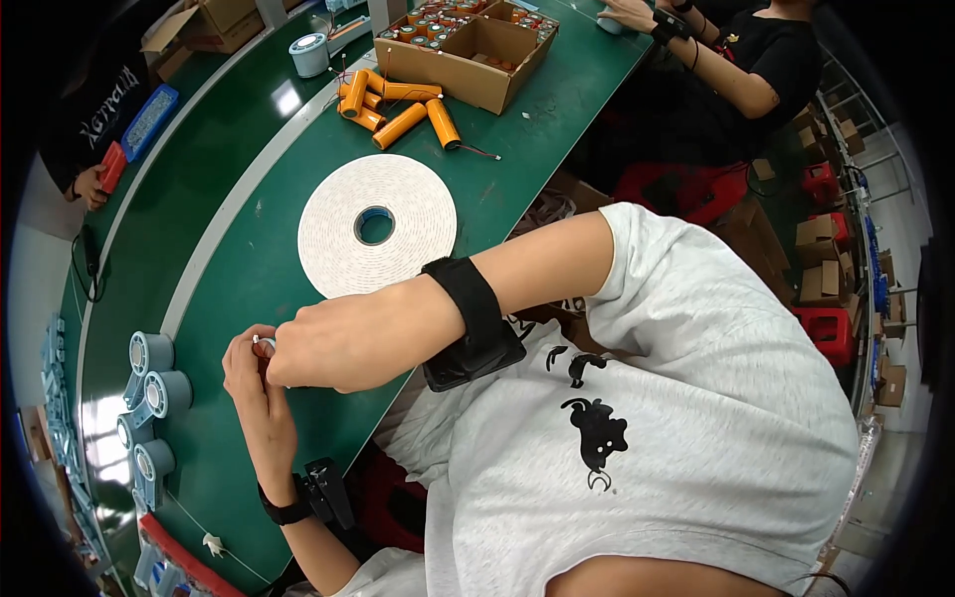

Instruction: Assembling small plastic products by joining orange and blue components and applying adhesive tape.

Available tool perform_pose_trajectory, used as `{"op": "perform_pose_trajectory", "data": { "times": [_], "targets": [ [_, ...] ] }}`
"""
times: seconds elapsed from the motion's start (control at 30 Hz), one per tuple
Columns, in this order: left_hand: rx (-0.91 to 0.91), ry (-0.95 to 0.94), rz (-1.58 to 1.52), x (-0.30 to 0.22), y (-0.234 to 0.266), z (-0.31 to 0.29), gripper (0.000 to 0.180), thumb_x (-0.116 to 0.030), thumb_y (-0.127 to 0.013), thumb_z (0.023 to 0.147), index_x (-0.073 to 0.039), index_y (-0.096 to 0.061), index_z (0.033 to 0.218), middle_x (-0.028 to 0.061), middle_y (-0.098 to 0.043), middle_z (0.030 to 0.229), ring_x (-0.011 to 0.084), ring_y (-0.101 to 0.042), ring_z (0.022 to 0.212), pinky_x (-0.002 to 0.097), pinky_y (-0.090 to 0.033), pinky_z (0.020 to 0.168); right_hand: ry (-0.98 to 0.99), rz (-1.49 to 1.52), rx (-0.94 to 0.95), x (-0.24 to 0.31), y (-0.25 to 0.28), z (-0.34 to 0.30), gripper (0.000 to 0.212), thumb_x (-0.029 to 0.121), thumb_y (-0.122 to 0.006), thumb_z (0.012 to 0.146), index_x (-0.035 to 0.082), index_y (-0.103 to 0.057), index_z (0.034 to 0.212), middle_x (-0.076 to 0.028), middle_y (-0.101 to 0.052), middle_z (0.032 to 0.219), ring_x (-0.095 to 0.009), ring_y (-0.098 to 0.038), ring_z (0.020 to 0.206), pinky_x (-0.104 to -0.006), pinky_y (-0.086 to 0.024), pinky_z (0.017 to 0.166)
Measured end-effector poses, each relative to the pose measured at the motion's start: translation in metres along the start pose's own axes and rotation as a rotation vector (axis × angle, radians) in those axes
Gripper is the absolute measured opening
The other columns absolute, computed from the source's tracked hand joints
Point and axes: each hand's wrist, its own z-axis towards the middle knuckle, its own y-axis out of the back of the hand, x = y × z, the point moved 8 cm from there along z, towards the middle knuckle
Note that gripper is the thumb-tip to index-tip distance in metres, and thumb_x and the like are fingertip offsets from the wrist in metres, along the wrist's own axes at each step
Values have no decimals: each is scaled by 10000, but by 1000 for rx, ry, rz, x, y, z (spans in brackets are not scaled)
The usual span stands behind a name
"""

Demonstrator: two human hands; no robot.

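Close together over the green table, my two hands meet at a small white and pale blue part (265, 343), mostly covered by fingers. My left hand (257, 373) is closed, with its bent fingertips pinching around that part. Just right of it, my right hand (343, 338) is also closed; its back faces up and hides most of its own fingers. What the right fingers grip cannot be made out. Beyond my right hand lies a large flat roll of white tape (348, 199) with a blue core, its near edge partly covered by the hand.
Several orange battery packs (400, 126) with wires lie past the tape, before a cardboard box (438, 70) of cylindrical cells. Light blue plastic housings (166, 394) stand at left. A co-worker's hand (629, 14) shows at top right; another person's hand (90, 186) holds a red object.
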Motion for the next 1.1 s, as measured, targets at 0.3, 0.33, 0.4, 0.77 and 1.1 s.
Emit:
{"op": "perform_pose_trajectory", "data": {
  "times": [0.3,0.33,0.4,0.77,1.1],
  "targets": [
    [-25,-148,273,-15,-2,-1,191,-10,-441,816,-3,-463,1006,107,-474,998,262,-416,1021,338,-275,890,-6,407,-231,-13,15,-27,101,-40,-541,701,-49,-457,757,-170,-544,706,-321,-557,648,-381,-413,527],
    [-21,-152,279,-15,-2,-1,191,-11,-444,816,-2,-462,1006,108,-473,999,263,-416,1021,339,-274,890,-72,286,-186,-14,15,-27,109,-35,-545,705,-47,-457,769,-168,-537,696,-323,-556,648,-380,-416,530],
    [-17,-149,277,-14,-3,-2,187,-15,-440,818,-1,-462,1004,107,-473,998,263,-416,1021,339,-273,891,-140,166,-143,-14,17,-27,116,-30,-548,709,-45,-458,780,-165,-530,687,-324,-554,648,-379,-419,533],
    [-22,-69,138,-1,0,0,203,-47,-419,829,-8,-467,1023,99,-481,1034,249,-418,1015,336,-266,896,214,-22,103,2,-10,-1,171,-33,-540,697,-24,-481,857,-151,-548,734,-318,-570,697,-385,-450,551],
    [-6,43,-78,17,-1,4,215,-60,-411,857,-27,-475,1060,64,-494,1015,204,-418,1003,312,-252,895,-23,61,283,-39,-31,24,195,26,-566,723,8,-556,917,-145,-607,734,-305,-594,630,-379,-482,548]
  ]
}}
